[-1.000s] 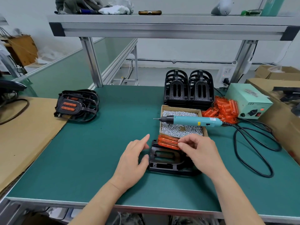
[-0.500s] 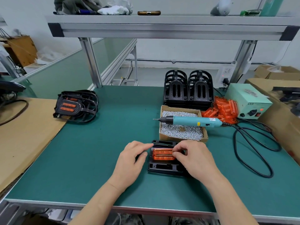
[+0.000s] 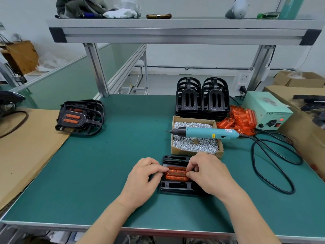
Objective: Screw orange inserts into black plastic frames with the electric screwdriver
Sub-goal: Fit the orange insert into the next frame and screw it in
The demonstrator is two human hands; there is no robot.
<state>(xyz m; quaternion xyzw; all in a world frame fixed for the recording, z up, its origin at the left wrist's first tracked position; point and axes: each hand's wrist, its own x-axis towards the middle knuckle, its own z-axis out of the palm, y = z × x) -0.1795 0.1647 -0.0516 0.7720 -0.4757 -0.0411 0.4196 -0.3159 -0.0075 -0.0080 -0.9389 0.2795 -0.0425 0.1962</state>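
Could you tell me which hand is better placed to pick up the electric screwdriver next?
Right. The electric screwdriver lies across the screw box just beyond the right hand, handle pointing right; the left hand is farther and can steady the orange insert.

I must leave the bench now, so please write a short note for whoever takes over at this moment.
The left hand and the right hand each pinch one end of the orange insert, seated in the black frame.
The electric screwdriver lies unheld across the screw box.
Done: insert placed.
Left: screw it down. The empty frames and spare inserts wait behind.
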